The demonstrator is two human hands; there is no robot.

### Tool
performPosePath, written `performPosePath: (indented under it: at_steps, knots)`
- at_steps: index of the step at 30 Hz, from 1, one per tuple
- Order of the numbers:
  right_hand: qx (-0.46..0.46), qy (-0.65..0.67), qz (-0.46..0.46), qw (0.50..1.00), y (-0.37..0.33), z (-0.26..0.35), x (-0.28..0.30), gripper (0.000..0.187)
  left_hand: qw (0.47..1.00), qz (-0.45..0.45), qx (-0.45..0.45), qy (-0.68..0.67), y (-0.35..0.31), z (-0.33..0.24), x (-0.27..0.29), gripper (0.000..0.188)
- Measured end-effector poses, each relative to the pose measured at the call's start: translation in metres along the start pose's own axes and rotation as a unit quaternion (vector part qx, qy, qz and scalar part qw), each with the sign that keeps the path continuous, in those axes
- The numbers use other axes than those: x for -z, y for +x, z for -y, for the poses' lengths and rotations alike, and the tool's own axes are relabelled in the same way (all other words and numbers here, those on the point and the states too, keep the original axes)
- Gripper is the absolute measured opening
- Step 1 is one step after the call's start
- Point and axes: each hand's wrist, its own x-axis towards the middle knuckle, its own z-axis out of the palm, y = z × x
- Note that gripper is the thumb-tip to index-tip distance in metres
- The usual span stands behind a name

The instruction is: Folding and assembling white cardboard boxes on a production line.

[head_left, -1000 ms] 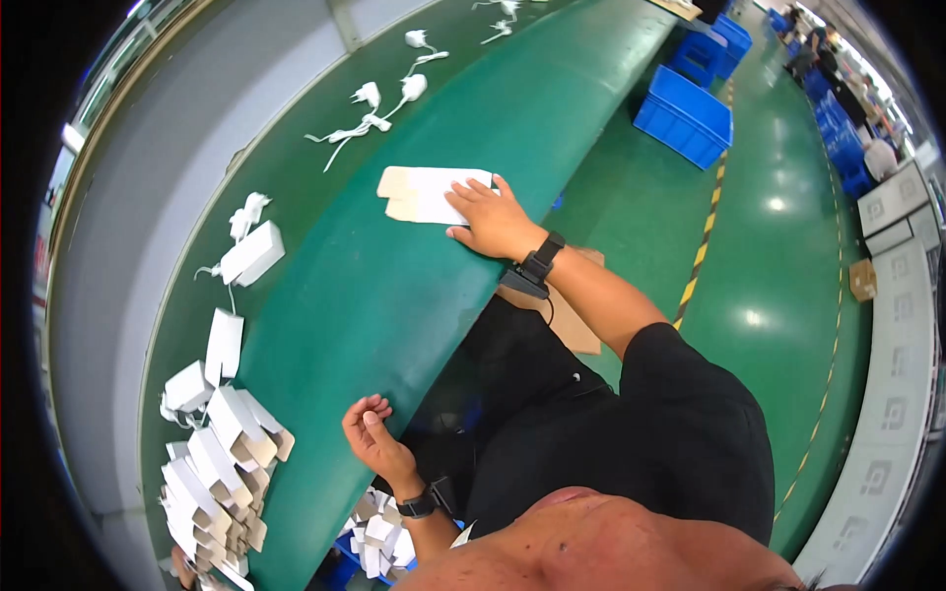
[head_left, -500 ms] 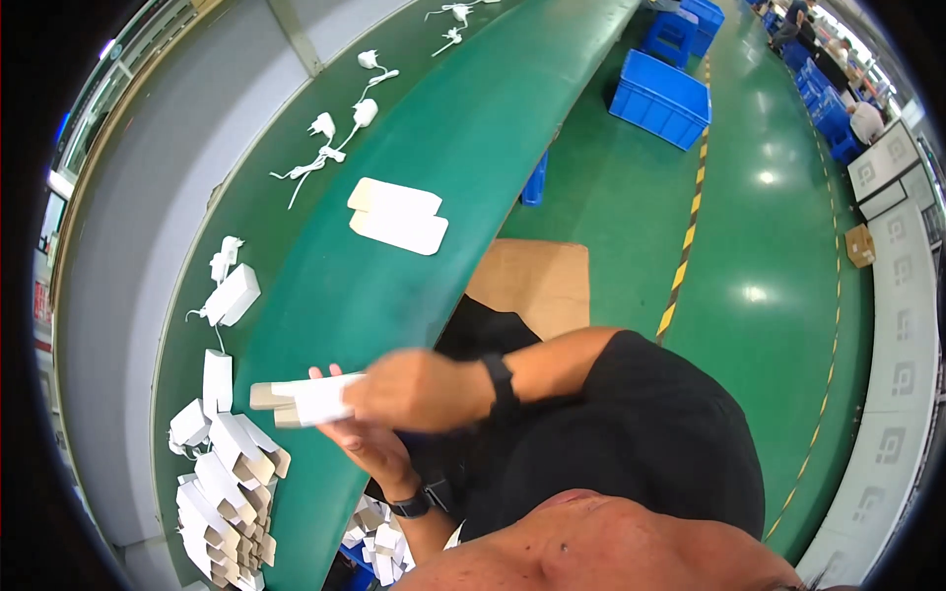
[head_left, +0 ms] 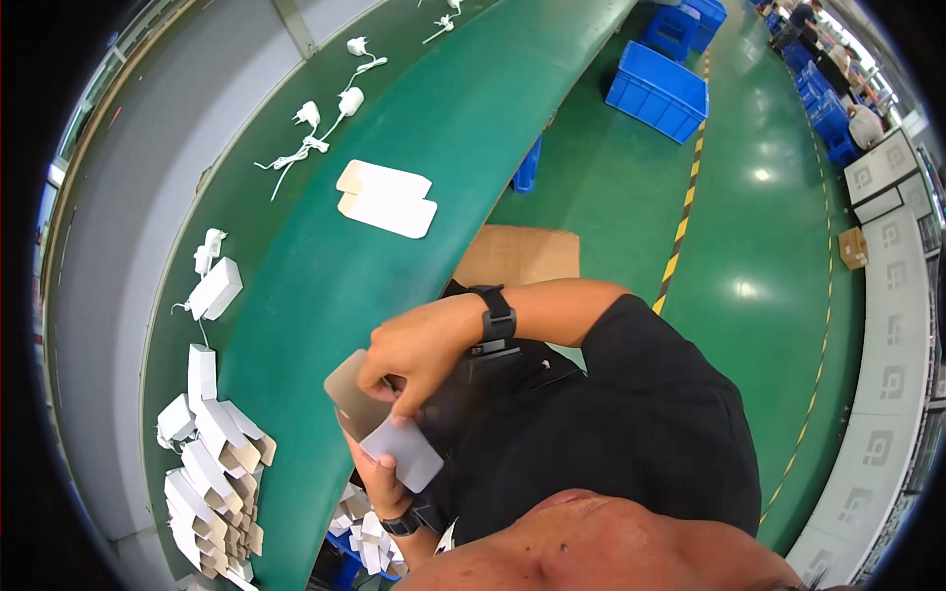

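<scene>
Over the near edge of the green bench, both hands hold a small carton (head_left: 406,457). One greyish-brown inner face and one pale panel of it stick out at an angle to each other. From below, my left hand (head_left: 379,478) grips it, the thumb on the pale panel. My right hand (head_left: 419,350) comes over the top with curled fingers pinching its upper part; the knuckles hide some of the carton. Farther up the bench lies a flat white carton blank (head_left: 386,199), apart from both hands.
Several open-ended white cartons (head_left: 207,483) are heaped at the left. White plug adapters with cables (head_left: 307,116) lie along the far strip of the bench (head_left: 286,295). More white cartons (head_left: 372,540) sit below the near edge. A blue crate (head_left: 658,91) and cardboard (head_left: 522,253) are on the right.
The carton has swung from lying lengthwise over the bench to a bent position nearer my body. My right hand has risen and turned over it; my left hand has moved down slightly.
</scene>
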Motion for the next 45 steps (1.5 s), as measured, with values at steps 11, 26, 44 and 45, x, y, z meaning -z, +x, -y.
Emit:
performPosePath:
  at_steps: [11, 26, 44, 45]
  knots:
    - [0.087, 0.212, -0.344, 0.91, -0.012, -0.01, -0.047, 0.026, 0.982, -0.145, -0.121, 0.016, 0.02, -0.009, -0.031, 0.094]
    - [0.127, 0.134, -0.227, 0.956, 0.03, -0.017, -0.065, 0.01, 0.977, -0.114, -0.107, -0.146, -0.002, -0.01, -0.002, 0.088]
    - [-0.046, 0.184, -0.235, 0.953, 0.039, -0.011, -0.072, 0.02, 0.988, -0.088, -0.122, 0.018, -0.01, 0.013, 0.017, 0.069]
    - [-0.058, 0.196, -0.223, 0.953, 0.04, -0.01, -0.07, 0.021, 0.989, -0.089, -0.121, 0.017, -0.01, 0.014, 0.018, 0.069]
